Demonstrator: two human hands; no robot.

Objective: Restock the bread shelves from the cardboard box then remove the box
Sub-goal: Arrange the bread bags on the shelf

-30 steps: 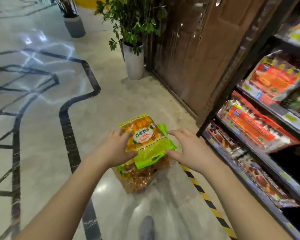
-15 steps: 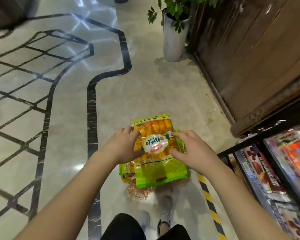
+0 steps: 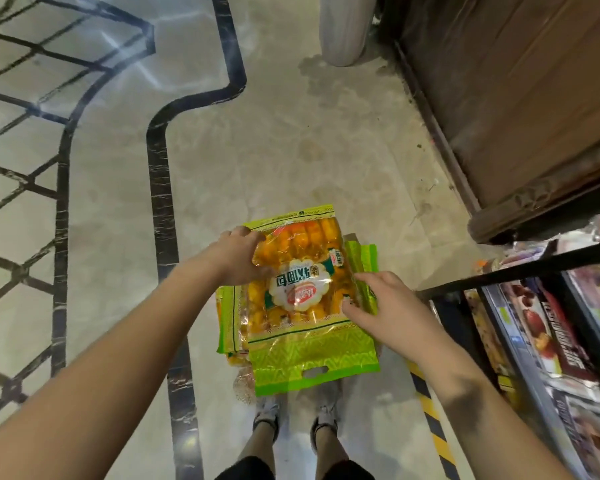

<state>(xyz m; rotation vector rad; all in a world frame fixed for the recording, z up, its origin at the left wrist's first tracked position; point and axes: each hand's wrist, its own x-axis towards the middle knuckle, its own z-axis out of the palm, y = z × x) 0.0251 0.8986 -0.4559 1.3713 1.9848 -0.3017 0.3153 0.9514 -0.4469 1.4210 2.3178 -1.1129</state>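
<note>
The floor (image 3: pixel 291 150) is shiny stone with black lines. A wooden wall (image 3: pixel 516 98) and the shelves (image 3: pixel 520 268) full of packets are on the right. The left hand (image 3: pixel 238 258) grips the top bread bag (image 3: pixel 302 271) by its left edge. The right hand (image 3: pixel 385 306) pinches its right side. Both hands hold it up over two shoes (image 3: pixel 267 412). More bags lie under it, at least three in all.

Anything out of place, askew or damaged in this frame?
Only minor things: the bags held between the left hand and right hand are fanned unevenly, lower ones sticking out both sides of the top bag. Dark blotches mark the floor near the planter. No tear shows.
</note>
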